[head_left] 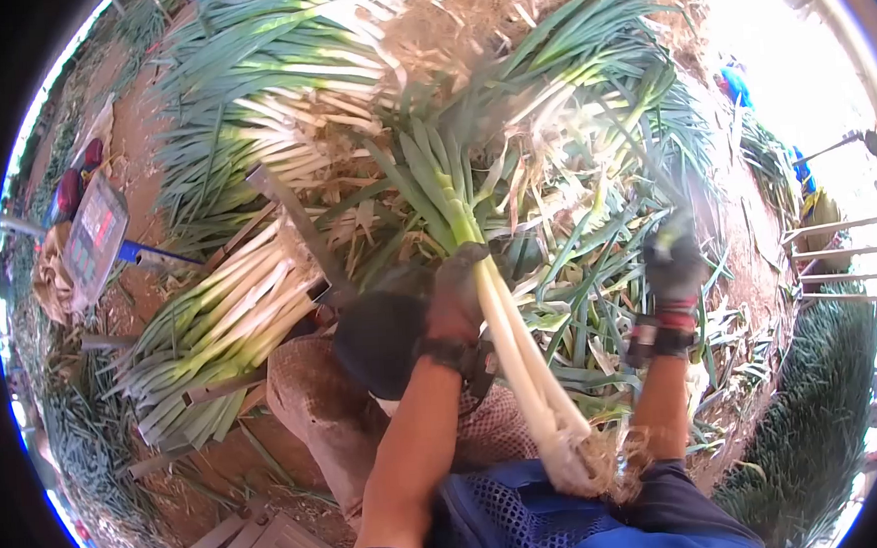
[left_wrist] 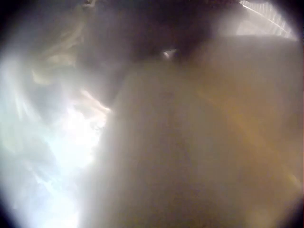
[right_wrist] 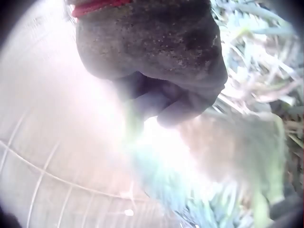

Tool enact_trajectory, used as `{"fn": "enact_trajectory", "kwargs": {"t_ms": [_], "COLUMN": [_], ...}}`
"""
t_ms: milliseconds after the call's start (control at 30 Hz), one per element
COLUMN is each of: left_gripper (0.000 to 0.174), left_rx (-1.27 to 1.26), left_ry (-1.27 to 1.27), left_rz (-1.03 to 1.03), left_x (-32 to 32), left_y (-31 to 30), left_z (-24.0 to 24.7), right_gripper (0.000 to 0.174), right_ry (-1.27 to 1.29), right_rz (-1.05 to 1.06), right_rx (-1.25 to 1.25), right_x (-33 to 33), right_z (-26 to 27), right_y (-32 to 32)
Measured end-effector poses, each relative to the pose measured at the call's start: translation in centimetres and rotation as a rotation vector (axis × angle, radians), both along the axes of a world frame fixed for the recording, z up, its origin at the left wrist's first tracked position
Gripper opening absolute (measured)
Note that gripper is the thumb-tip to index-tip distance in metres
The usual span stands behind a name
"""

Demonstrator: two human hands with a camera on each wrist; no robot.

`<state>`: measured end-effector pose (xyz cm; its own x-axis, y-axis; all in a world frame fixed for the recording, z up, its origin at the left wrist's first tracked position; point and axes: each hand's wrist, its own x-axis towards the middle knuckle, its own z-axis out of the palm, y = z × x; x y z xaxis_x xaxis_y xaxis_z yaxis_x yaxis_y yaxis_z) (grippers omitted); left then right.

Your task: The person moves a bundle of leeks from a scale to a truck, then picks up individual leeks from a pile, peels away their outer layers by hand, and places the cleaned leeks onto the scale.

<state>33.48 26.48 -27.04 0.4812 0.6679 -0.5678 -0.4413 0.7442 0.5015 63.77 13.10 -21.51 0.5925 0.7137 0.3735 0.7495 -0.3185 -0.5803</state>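
My gloved left hand point(head_left: 455, 298) grips a few long green onions point(head_left: 522, 354) around their stalks, where the white shafts turn green. The green tops point away from me, and the dry, shaggy roots point(head_left: 602, 459) hang near my lap. My gloved right hand point(head_left: 674, 267), blurred, is out to the right, apart from the onions. In the right wrist view its fingers point(right_wrist: 183, 107) are curled, with a blurred green leaf strip point(right_wrist: 133, 123) pinched at them. The left wrist view is mostly a blur of pale stalks.
Trimmed onions point(head_left: 237, 309) lie stacked between metal uprights point(head_left: 297, 227) at left. Larger onion piles point(head_left: 280, 84) lie beyond, with loose stripped leaves point(head_left: 599, 305) on the ground ahead. A scale display point(head_left: 94, 237) stands far left, a dark green heap point(head_left: 812, 403) at right.
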Motion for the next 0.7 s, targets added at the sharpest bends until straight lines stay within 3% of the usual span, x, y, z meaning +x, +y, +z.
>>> {"fn": "enact_trajectory", "kwargs": {"t_ms": [33,67,100,133,167,233,300,367,467,500,567,600,633,700], "left_gripper": [0.019,0.017,0.021,0.022,0.024,0.028,0.033,0.038,0.034,0.033,0.033,0.033,0.033,0.037], "left_rx": [-0.044,-0.001,0.039,0.076,0.109,0.234,0.248,0.253,0.266,0.259,0.132,0.072,0.016,0.004], "left_ry": [-0.014,0.018,0.051,0.141,0.235,0.491,0.487,0.462,0.181,0.077,-0.190,-0.327,-0.466,-0.711], "left_rz": [0.021,-0.004,-0.026,-0.018,-0.012,-0.070,-0.114,-0.133,0.011,0.066,-0.012,-0.058,-0.104,-0.114], "left_x": [0.5,0.8,1.1,1.7,2.4,3.2,3.7,4.2,4.1,3.9,2.2,1.3,0.8,1.4], "left_y": [0.2,0.2,-0.1,-0.5,-1.0,-2.3,-3.2,-3.5,-3.6,-3.4,-3.6,-3.7,-3.6,-4.7], "left_z": [-1.7,-1.9,-2.2,-1.9,-1.3,0.1,0.8,0.9,-0.6,-0.6,2.5,4.7,5.8,5.1], "right_gripper": [0.032,0.035,0.039,0.043,0.046,0.050,0.051,0.049,0.047,0.049,0.055,0.054,0.055,0.055], "right_ry": [-0.226,0.135,0.432,0.706,0.910,1.326,1.492,1.077,1.213,1.447,1.900,2.087,2.092,2.293], "right_rz": [0.013,0.010,-0.016,-0.085,-0.186,0.104,0.311,0.694,0.487,0.442,0.317,0.427,0.359,0.456], "right_rx": [-0.044,-0.007,-0.089,-0.177,-0.383,-0.391,-0.499,-0.627,-0.787,-0.673,-0.420,-0.353,-0.248,-0.126], "right_x": [1.9,6.2,6.4,6.6,2.7,-4.7,-10.9,-15.6,-18.3,-18.3,-17.6,-17.4,-17.4,-18.2], "right_z": [1.6,-0.9,-0.8,-0.7,2.8,5.6,5.9,3.7,5.3,6.6,10.3,11.6,12.2,12.8], "right_y": [-2.3,-6.4,-8.0,-9.7,-9.4,-9.1,-8.3,-7.4,-7.2,-7.3,-8.0,-7.8,-8.9,-9.6]}}
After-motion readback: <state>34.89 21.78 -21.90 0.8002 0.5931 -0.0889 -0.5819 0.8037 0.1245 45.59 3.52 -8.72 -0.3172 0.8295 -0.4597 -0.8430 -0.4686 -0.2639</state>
